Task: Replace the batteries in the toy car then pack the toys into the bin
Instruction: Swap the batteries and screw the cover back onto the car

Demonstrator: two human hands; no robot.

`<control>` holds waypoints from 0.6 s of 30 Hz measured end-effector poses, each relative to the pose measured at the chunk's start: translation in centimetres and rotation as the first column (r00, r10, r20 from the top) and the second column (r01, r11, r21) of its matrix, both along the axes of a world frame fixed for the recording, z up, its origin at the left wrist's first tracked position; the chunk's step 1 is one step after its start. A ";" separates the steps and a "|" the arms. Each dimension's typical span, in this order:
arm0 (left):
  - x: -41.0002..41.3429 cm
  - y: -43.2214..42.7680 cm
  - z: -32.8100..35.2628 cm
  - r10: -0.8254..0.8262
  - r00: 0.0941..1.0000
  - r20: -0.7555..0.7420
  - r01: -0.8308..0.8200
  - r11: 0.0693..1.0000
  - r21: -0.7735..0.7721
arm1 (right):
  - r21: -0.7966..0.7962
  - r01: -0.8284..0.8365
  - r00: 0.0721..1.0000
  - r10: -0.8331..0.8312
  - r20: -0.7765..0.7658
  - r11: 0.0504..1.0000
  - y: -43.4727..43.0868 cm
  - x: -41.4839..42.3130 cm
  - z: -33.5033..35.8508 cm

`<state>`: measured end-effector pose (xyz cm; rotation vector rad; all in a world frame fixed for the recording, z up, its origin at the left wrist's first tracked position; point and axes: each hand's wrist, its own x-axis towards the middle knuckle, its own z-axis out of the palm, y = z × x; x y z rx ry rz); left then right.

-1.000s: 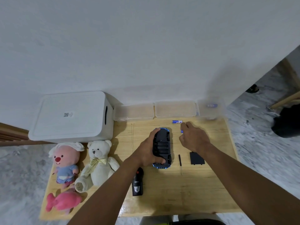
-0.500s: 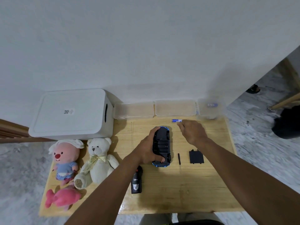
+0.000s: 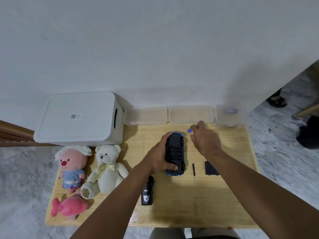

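The left hand (image 3: 159, 157) grips the upturned blue-and-black plastic toy car (image 3: 174, 150) at mid-frame. Its fingers curl over the far end and its thumb is on the near end. The car's long axis runs up and down the frame on the light wooden table (image 3: 172, 204). The small blue cylindrical battery (image 3: 189, 130) sits just up and right of the car's far end. The right hand (image 3: 206, 139) is the nearer one, and its curled fingertips meet the battery's right end; I cannot tell whether they pinch it yet. From there the car's open underside lies down and left. Half a second ago the whole battery showed, lying crosswise; now only a short stub does. The left hand's grip on the car looks unchanged.
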<state>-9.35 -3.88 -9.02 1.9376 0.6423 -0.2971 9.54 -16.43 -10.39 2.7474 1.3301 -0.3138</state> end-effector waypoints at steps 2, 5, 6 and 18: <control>0.1 0.1 0.0 0.001 1.000 0.002 -0.001 1.000 -0.014 | 0.007 -0.006 1.000 0.006 -0.012 1.000 0.0 0.2 -0.1; 0.1 0.3 -0.1 -0.004 1.000 0.011 0.005 0.999 -0.050 | 0.016 -0.023 0.999 0.023 -0.029 1.000 -0.3 0.4 -0.2; 0.0 0.3 -0.2 -0.002 1.000 0.013 0.002 0.998 -0.066 | 0.036 -0.008 0.999 0.010 -0.050 0.999 -0.5 0.3 -0.1; 0.6 0.8 2.9 0.063 0.996 0.061 -0.057 0.993 -0.101 | 0.448 0.410 0.759 -0.025 -0.651 0.794 -1.2 0.0 6.6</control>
